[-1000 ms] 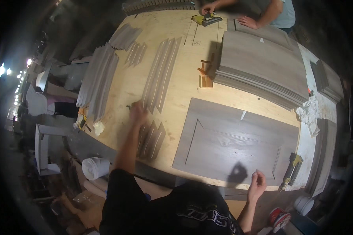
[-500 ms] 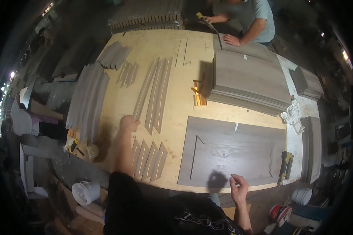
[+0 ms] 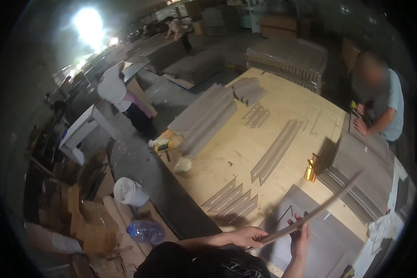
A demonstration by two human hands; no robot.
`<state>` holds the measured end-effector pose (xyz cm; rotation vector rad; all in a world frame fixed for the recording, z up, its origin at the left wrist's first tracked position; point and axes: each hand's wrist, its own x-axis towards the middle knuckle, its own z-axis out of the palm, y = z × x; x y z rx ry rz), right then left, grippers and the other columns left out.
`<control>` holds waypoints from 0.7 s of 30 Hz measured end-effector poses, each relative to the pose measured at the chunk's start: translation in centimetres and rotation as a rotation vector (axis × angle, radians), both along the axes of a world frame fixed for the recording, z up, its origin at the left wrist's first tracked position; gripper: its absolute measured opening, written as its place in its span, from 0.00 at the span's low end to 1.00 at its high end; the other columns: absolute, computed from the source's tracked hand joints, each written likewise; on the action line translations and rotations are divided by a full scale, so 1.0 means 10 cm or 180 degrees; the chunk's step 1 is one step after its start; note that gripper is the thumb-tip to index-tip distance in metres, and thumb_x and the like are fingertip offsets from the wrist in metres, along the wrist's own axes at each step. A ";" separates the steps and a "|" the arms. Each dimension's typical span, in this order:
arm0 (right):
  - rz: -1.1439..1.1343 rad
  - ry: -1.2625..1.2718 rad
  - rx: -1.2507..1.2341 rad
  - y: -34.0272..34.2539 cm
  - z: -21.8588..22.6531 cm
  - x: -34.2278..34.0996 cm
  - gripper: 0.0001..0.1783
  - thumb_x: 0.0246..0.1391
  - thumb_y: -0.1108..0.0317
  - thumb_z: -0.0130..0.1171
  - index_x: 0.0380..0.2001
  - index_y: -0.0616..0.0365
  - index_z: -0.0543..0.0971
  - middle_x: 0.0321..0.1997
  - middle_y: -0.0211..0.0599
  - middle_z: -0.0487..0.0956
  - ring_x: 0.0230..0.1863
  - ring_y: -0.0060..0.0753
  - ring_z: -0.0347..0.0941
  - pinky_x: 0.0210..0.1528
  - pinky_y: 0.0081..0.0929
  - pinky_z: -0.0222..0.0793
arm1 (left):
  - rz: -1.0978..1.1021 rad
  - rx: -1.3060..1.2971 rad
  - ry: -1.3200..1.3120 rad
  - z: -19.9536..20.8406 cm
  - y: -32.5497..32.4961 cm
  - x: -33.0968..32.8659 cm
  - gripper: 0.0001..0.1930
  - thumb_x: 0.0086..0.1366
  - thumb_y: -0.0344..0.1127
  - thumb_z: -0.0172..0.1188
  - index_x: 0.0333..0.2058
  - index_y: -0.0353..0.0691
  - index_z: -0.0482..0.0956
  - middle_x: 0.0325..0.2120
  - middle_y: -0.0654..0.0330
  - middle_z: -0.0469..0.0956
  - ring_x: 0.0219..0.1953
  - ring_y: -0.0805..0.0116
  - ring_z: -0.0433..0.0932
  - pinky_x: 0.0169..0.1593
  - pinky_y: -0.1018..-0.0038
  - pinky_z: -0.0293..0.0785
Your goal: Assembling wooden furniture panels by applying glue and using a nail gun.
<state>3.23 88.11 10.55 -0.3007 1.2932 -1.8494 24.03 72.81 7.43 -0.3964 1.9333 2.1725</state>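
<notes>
A long, thin grey moulding strip is lifted at a slant over the near edge of the table. My left hand is closed on its near end. Further along, my right hand has its thumb and fingers around the strip. Beneath it lies a flat grey panel with dark lines marking a frame, partly covered by my hands and the strip. Beyond my left hand, several short mitred strips lie side by side. Two long strips rest farther up the table.
The pale wooden table carries bundled grey strips at its left and stacked panels at its right. A small amber block stands near the stack. Across the table, a person handles a panel. A white bucket and clear bottle are at left.
The view has swung left. My left hand has picked up one long strip from the group on the table and brought it near me; my right hand has closed on it too.
</notes>
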 end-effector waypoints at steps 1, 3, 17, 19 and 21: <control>0.0060 0.0011 -0.0005 0.03 0.10 -0.05 0.40 0.71 0.49 0.53 0.76 0.56 0.52 0.64 0.40 0.73 0.57 0.49 0.75 0.60 0.46 0.70 | 0.0049 -0.0011 0.0056 0.04 0.05 -0.05 0.29 0.65 0.34 0.67 0.62 0.32 0.72 0.49 0.58 0.72 0.45 0.72 0.78 0.46 0.73 0.77; 0.0025 0.0119 -0.0110 0.14 0.22 -0.07 0.40 0.70 0.50 0.54 0.75 0.56 0.53 0.63 0.40 0.73 0.56 0.48 0.75 0.59 0.46 0.71 | 0.0109 -0.0014 0.0138 0.13 0.13 -0.20 0.28 0.64 0.33 0.68 0.61 0.32 0.72 0.47 0.58 0.72 0.44 0.72 0.78 0.44 0.74 0.77; -0.0682 0.3122 0.1666 2.49 0.08 -0.62 0.35 0.50 0.77 0.66 0.64 0.70 0.70 0.58 0.50 0.78 0.61 0.42 0.73 0.65 0.38 0.66 | 0.0104 -0.3843 0.3068 1.08 1.63 -1.31 0.20 0.62 0.40 0.64 0.53 0.46 0.78 0.52 0.61 0.76 0.59 0.60 0.73 0.65 0.53 0.64; -0.0357 0.3762 0.1934 2.77 -0.01 -0.55 0.37 0.40 0.71 0.73 0.58 0.64 0.77 0.58 0.52 0.79 0.57 0.54 0.75 0.63 0.44 0.67 | -0.0184 -0.4430 0.2531 0.93 1.59 -1.44 0.25 0.62 0.46 0.64 0.57 0.50 0.76 0.59 0.63 0.73 0.65 0.63 0.68 0.69 0.46 0.56; -0.0108 0.3605 0.2368 2.76 0.08 -0.37 0.33 0.42 0.67 0.74 0.55 0.60 0.79 0.55 0.51 0.81 0.57 0.56 0.74 0.63 0.46 0.65 | -0.0881 -0.4590 0.2000 0.55 1.43 -1.50 0.30 0.61 0.49 0.64 0.61 0.51 0.74 0.62 0.64 0.72 0.67 0.65 0.67 0.71 0.44 0.52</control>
